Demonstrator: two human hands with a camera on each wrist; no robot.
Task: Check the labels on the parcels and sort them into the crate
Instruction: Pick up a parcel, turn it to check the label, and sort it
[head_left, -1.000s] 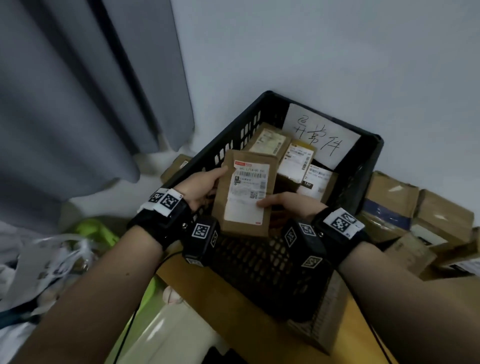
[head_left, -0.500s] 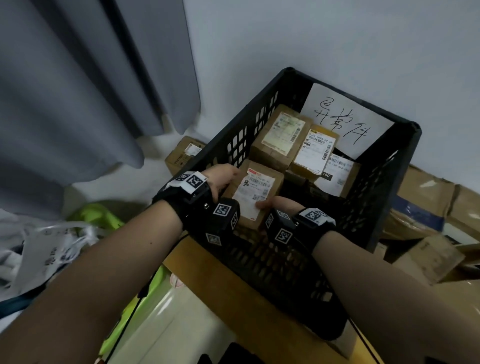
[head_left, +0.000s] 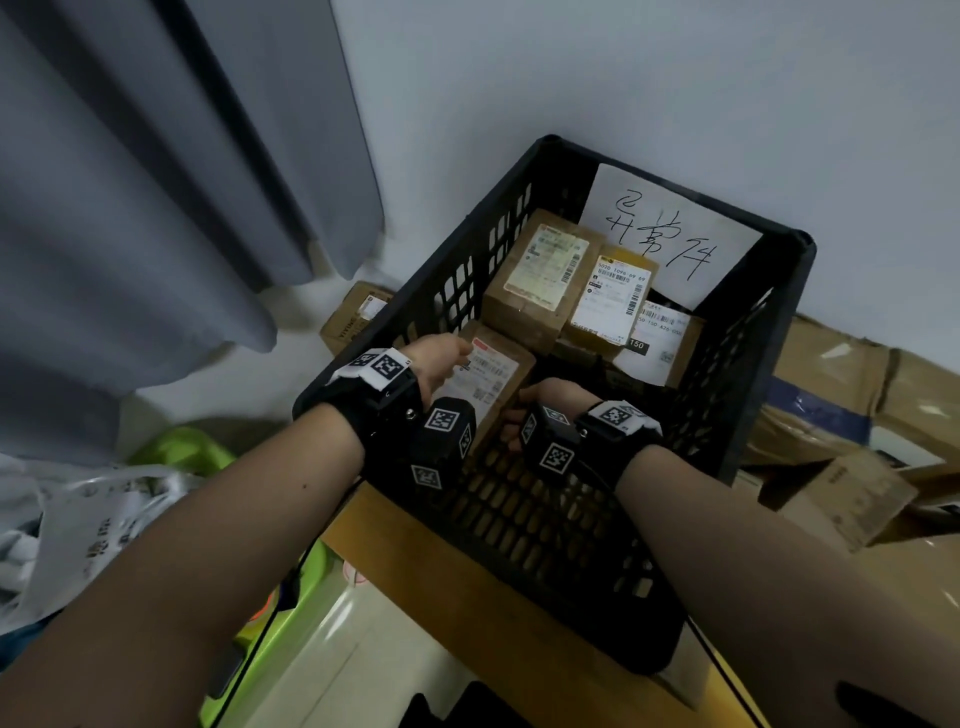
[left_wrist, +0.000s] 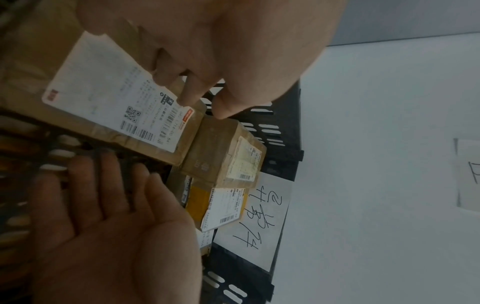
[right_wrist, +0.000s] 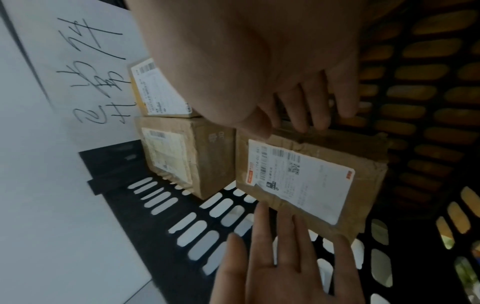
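A flat brown parcel (head_left: 488, 374) with a white label lies low in the black crate (head_left: 753, 364), against a taller brown box (head_left: 540, 275). My left hand (head_left: 441, 358) touches the parcel's left edge; in the left wrist view the left hand (left_wrist: 205, 107) has a fingertip on the label and the thumb clear of the corner. My right hand (head_left: 545, 395) rests straight fingers along the right edge, as the right wrist view shows for the right hand (right_wrist: 288, 125). Neither hand curls round the parcel (right_wrist: 311, 181).
A yellow parcel (head_left: 613, 296) and another labelled one (head_left: 660, 338) lie at the crate's back under a handwritten paper sign (head_left: 670, 239). Cardboard boxes (head_left: 852, 395) pile up on the right, a small box (head_left: 353, 322) sits left, and a grey curtain (head_left: 156, 208) hangs beyond.
The parcel was held up label-first over the crate; both hands lowered it inside beside the brown box. Their grip has loosened to straight fingers at its edges.
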